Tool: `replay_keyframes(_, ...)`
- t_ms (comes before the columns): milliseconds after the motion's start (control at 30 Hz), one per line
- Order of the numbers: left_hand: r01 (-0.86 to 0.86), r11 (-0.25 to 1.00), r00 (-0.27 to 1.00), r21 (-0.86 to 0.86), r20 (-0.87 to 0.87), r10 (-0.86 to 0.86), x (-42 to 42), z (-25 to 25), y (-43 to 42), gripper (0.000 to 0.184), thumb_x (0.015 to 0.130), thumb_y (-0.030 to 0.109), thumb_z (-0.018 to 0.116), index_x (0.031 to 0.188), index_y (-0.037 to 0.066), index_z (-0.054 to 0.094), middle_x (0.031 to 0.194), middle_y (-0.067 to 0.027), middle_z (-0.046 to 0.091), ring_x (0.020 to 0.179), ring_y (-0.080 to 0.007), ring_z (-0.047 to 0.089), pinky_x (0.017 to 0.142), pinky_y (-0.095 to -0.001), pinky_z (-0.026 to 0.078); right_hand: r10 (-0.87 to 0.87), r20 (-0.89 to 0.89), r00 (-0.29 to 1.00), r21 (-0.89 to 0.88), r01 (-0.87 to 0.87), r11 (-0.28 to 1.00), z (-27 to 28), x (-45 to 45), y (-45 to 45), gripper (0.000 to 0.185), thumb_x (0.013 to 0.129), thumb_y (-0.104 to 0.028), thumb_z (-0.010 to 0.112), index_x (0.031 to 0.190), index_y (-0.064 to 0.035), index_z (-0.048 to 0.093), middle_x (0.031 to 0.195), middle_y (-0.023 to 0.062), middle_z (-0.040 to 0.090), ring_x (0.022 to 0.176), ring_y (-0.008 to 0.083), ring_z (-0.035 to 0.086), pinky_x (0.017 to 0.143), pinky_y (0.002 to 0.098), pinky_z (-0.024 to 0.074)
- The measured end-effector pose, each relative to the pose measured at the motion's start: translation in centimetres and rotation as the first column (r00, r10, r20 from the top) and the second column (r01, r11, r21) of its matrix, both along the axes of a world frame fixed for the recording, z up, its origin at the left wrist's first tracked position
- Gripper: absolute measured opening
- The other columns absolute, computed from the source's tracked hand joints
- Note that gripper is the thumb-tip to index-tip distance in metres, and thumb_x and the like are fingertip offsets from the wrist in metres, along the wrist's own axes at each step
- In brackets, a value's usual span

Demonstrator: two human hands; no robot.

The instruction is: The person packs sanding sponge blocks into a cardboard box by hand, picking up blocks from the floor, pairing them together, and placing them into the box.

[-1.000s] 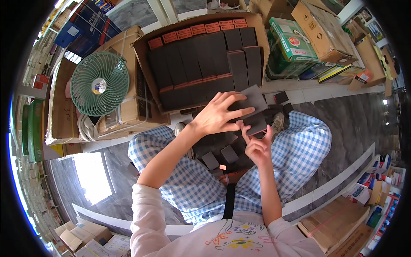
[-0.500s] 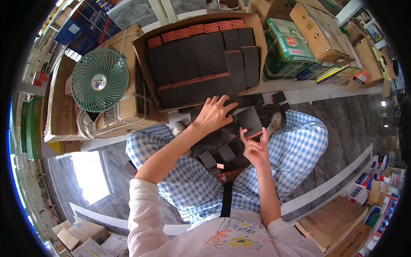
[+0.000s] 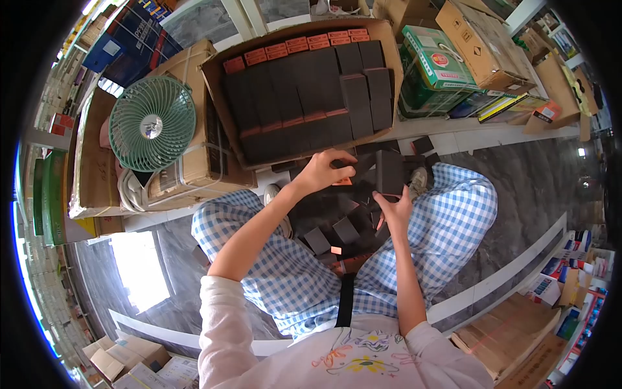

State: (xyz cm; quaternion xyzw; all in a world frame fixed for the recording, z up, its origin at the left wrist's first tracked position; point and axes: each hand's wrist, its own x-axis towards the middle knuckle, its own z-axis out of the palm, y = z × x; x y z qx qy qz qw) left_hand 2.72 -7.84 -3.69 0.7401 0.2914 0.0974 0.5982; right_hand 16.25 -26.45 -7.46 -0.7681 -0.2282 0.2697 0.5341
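My right hand grips a black box by its lower end, holding it upright between thumb and fingers. To its left, my left hand has its fingers curled round what looks like another black box, mostly hidden, with an orange end showing below the fingers. Between my legs lie several loose dark boxes, among them one black box and a second box. A small orange piece lies beside them. Beyond my hands stands a large open carton packed with black boxes, the far row showing orange ends.
A green fan rests on cardboard boxes at the left. Green cartons and a brown carton stand at the right. My checked trouser legs flank the work area. More cartons sit at the lower right.
The box in my right hand has turned upright and risen slightly. My left hand has drawn back a little to the left, and an orange end now shows under its fingers.
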Motion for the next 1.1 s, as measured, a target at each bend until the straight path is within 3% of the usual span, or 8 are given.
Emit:
replay_keyframes(233,0.021,0.987,0.999,0.157,0.021,-0.024,-0.3,-0.4,0.9,0.035,0.082,0.020,0.067,0.111,0.001,0.066,0.102,-0.0119,0.067,0.084,-0.0165,0.069,0.074,-0.0281,0.054,0.080,0.347,0.935,-0.078,-0.056,0.995,-1.2,1.0,-0.4,0.051,0.069,-0.021,0.079,0.108,-0.0010,0.054,0.087,0.0119,0.068,0.069,0.0183,0.067,0.060,0.0329,0.0509)
replay_keyframes(367,-0.065,0.994,0.997,-0.084,-0.039,0.062,-0.7,1.5,1.2,0.033,0.082,0.017,0.063,0.110,0.001,0.065,0.099,-0.0118,0.065,0.084,-0.0149,0.068,0.071,-0.0260,0.055,0.013,0.005,1.000,-0.210,-0.011,0.978,0.9,1.3,0.0,0.054,0.067,-0.018,0.079,0.111,-0.0007,0.053,0.088,0.0138,0.068,0.077,0.0247,0.068,0.068,0.0364,0.0515)
replay_keyframes(433,0.029,0.957,0.991,0.288,-0.131,0.010,-1.1,0.4,0.5,0.031,0.083,0.016,0.061,0.109,0.001,0.065,0.100,-0.0106,0.061,0.087,-0.0152,0.068,0.068,-0.0265,0.055,0.143,0.136,0.980,-0.111,-0.128,0.986,1.3,0.8,-0.3,0.054,0.067,-0.018,0.079,0.110,-0.0006,0.053,0.085,0.0136,0.068,0.070,0.0237,0.068,0.063,0.0348,0.0524)
replay_keyframes(500,0.032,0.988,0.999,0.150,-0.046,-0.025,-0.6,0.6,0.3,0.032,0.084,0.016,0.059,0.111,0.002,0.064,0.101,-0.0100,0.060,0.084,-0.0154,0.067,0.068,-0.0267,0.054,0.139,0.463,0.876,-0.007,-0.153,0.988,-2.6,1.5,-0.5,0.052,0.068,-0.018,0.080,0.109,-0.0005,0.053,0.082,0.0127,0.067,0.057,0.0211,0.065,0.052,0.0305,0.0510)
replay_keyframes(633,-0.047,0.964,0.995,-0.263,0.074,0.069,-0.2,2.7,1.6,0.036,0.086,0.017,0.055,0.119,0.005,0.060,0.106,-0.0091,0.059,0.079,-0.0158,0.064,0.074,-0.0277,0.053,0.001,-0.139,0.990,-0.057,-0.009,0.998,-3.1,1.3,-0.5,0.040,0.075,-0.022,0.076,0.101,-0.0003,0.054,0.074,0.0090,0.064,0.049,0.0152,0.059,0.044,0.0257,0.0454)
replay_keyframes(700,-0.140,0.979,0.979,-0.145,0.126,0.158,-0.2,2.0,2.1,0.039,0.087,0.019,0.054,0.124,0.007,0.057,0.114,-0.0075,0.058,0.098,-0.0158,0.058,0.087,-0.0293,0.048,-0.032,-0.492,0.870,-0.024,0.023,0.999,-2.6,1.6,-0.4,0.033,0.079,-0.022,0.072,0.097,-0.0012,0.054,0.070,0.0070,0.062,0.047,0.0120,0.056,0.042,0.0246,0.0420)
replay_keyframes(867,-0.283,0.920,0.950,-0.271,0.055,0.308,0.3,1.5,1.9,0.042,0.089,0.025,0.059,0.127,0.007,0.053,0.117,-0.0074,0.057,0.104,-0.0159,0.057,0.088,-0.0296,0.047,0.077,-0.739,0.669,0.233,0.147,0.961,-0.8,1.1,0.8,0.028,0.088,-0.023,0.061,0.110,-0.0043,0.058,0.106,0.0061,0.061,0.059,0.0098,0.049,0.051,0.0223,0.0353)
replay_keyframes(1100,-0.322,0.942,0.901,-0.097,0.275,0.336,1.9,-0.2,-0.7,0.036,0.090,0.018,0.065,0.116,0.006,0.042,0.110,-0.0056,0.042,0.096,-0.0143,0.058,0.081,-0.0263,0.048,0.288,-0.622,0.728,0.186,-0.220,0.958,2.7,1.4,5.4,0.045,0.083,-0.024,0.068,0.112,0.0015,0.046,0.094,0.0086,0.061,0.054,0.0140,0.057,0.045,0.0250,0.0426)
